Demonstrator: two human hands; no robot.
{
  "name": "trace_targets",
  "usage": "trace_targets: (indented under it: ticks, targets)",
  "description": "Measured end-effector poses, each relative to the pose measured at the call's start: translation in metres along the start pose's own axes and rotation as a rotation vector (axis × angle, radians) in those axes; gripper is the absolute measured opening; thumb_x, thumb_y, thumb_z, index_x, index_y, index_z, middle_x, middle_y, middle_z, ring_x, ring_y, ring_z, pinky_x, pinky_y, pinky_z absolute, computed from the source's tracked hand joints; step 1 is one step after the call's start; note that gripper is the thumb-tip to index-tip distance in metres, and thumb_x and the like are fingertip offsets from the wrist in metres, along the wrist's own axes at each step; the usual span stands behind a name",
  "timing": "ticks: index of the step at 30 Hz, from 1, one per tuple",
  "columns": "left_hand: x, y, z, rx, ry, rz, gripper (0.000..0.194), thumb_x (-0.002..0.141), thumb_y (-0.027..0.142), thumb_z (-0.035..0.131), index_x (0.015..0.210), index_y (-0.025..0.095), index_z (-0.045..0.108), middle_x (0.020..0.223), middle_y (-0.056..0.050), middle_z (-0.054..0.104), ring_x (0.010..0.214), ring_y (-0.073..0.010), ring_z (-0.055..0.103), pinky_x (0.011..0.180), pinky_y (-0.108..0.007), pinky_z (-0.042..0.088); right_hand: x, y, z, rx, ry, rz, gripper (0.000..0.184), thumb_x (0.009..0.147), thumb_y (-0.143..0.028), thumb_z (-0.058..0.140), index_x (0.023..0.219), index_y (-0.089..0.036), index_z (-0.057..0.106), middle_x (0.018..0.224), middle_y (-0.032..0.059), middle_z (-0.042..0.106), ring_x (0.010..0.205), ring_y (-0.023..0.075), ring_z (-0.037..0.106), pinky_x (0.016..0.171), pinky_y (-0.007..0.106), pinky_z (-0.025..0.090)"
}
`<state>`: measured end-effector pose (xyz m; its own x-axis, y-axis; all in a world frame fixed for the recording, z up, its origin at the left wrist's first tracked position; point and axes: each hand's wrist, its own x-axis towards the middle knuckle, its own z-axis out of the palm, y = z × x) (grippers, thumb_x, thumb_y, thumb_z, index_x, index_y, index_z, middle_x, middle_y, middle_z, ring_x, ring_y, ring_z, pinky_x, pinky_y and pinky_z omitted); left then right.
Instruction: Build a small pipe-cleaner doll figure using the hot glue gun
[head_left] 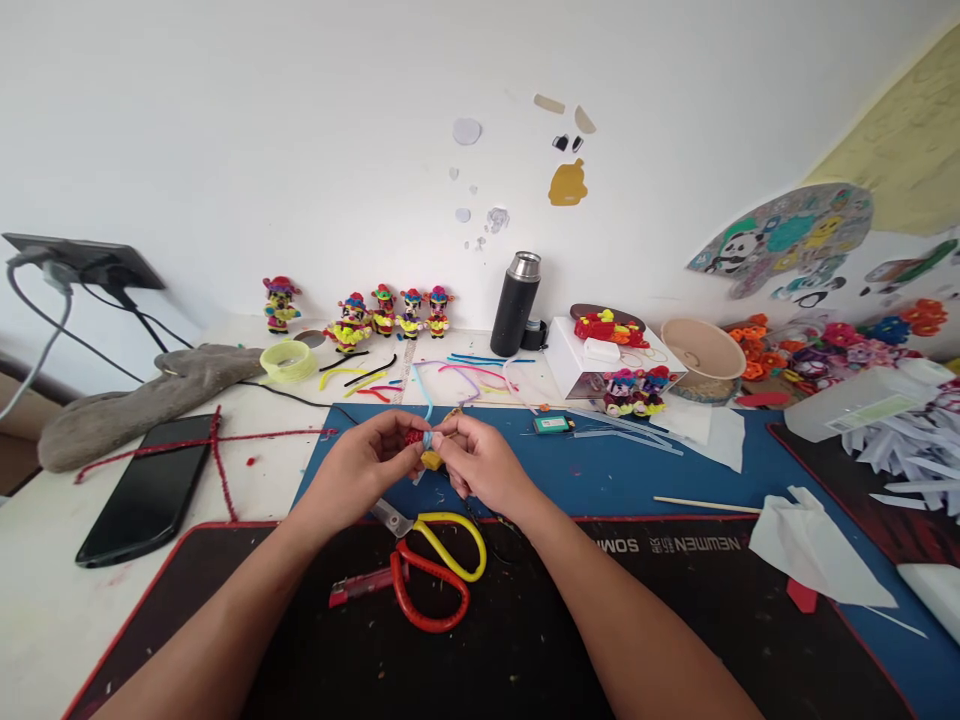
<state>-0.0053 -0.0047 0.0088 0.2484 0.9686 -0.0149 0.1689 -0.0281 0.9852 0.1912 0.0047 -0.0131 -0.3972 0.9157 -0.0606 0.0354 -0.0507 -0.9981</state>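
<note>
Between my fingertips is a small, unfinished-looking pipe-cleaner figure [429,439] with dark red, light blue and yellow parts. My left hand [366,462] pinches its red side. From the right, my right hand [484,462] has thumb and fingers closed at the light blue part; the exact grip is partly hidden. A light blue pipe cleaner [428,395] rises above the figure. Scissors [431,585] with one red and one yellow handle lie below my hands, beside a red lighter-like or cutter-like tool [367,585].
Several finished pipe-cleaner dolls [382,312] stand along the wall. Loose pipe cleaners [364,370], yellow-green tape [288,362], a black thermos [516,305] and a white box [574,360] sit behind the blue mat [525,480]. A phone [146,490] lies at left, paper scraps [817,545] at right.
</note>
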Motion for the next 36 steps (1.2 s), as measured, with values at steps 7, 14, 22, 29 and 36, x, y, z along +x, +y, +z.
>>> trace_targets:
  ticks: [7,14,22,29,36]
  targets:
    - [0.0007,0.0002,0.0016,-0.012,0.021,0.009,0.039,0.084,0.051,0.081,0.105,0.02,0.071,0.079,-0.002,0.073,0.068,-0.0198,0.069,0.068,-0.032,0.057,0.0,-0.0004,0.0006,0.008,-0.005,0.007,0.03,0.098,-0.05,0.064,0.104,-0.02,0.06,0.046,-0.011,0.05,0.036,0.0106,0.045,0.041,0.021,0.037]
    - [0.0009,-0.0024,0.0007,0.026,0.017,0.015,0.04,0.086,0.053,0.077,0.107,0.019,0.07,0.083,-0.003,0.074,0.071,-0.0203,0.07,0.07,-0.033,0.057,0.0009,0.0021,-0.0002,0.006,-0.015,0.015,0.03,0.098,-0.049,0.064,0.104,-0.02,0.06,0.046,-0.011,0.05,0.036,0.0107,0.045,0.041,0.021,0.036]
    - [-0.0001,-0.0002,0.002,0.04,0.013,0.018,0.041,0.086,0.054,0.078,0.106,0.019,0.07,0.08,-0.002,0.073,0.069,-0.0203,0.069,0.068,-0.033,0.057,0.0016,0.0048,-0.0004,-0.005,-0.015,0.018,0.027,0.099,-0.047,0.064,0.103,-0.021,0.059,0.045,-0.0113,0.049,0.036,0.0103,0.045,0.041,0.021,0.035]
    - [0.0002,-0.0031,0.0011,0.006,-0.014,0.024,0.039,0.088,0.052,0.077,0.108,0.019,0.069,0.08,-0.002,0.072,0.071,-0.0197,0.069,0.07,-0.033,0.057,0.0009,0.0006,-0.0006,0.019,-0.022,0.024,0.028,0.098,-0.048,0.065,0.101,-0.022,0.058,0.044,-0.012,0.048,0.035,0.0101,0.043,0.04,0.021,0.033]
    - [-0.001,-0.0039,-0.0007,-0.016,-0.066,0.051,0.036,0.092,0.05,0.075,0.108,0.02,0.068,0.083,-0.003,0.072,0.073,-0.0196,0.069,0.071,-0.033,0.058,0.001,0.0012,-0.001,0.035,-0.034,0.025,0.028,0.097,-0.048,0.067,0.099,-0.022,0.057,0.045,-0.012,0.048,0.036,0.0095,0.042,0.041,0.02,0.033]
